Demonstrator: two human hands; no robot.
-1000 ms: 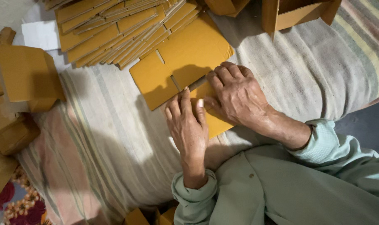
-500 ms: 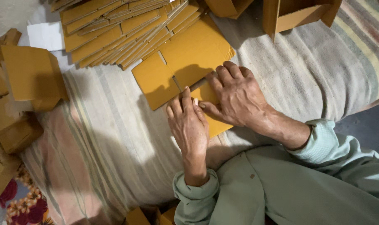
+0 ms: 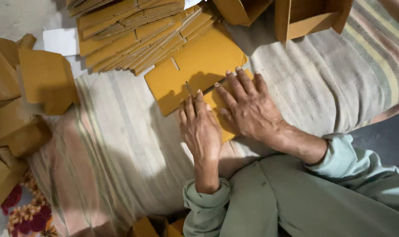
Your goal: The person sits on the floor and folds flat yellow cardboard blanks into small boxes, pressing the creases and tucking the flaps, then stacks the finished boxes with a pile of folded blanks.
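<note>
We pressed our left hand (image 3: 201, 129) and right hand (image 3: 248, 107), both open and flat, on a half-folded card (image 3: 195, 72) lying on the cloth (image 3: 120, 145), with a flat stack (image 3: 133, 33) unfolded and several boxes (image 3: 46, 79) apparently finished.

— How many hands do we count?

— Two, a left hand (image 3: 201, 131) and a right hand (image 3: 251, 107), both pressed flat on one yellow cardboard blank (image 3: 195, 72).

— And flat blanks in the stack (image 3: 133, 30) behind it?

— We cannot count them exactly; they overlap, well over a dozen edges show.

— Folded boxes?

— We see two open boxes (image 3: 311, 17) at the top edge, and a heap of folded ones (image 3: 28, 101) at the left, at least five. One striped cloth (image 3: 120, 158) lies beneath, and one white sheet (image 3: 61, 41).
</note>
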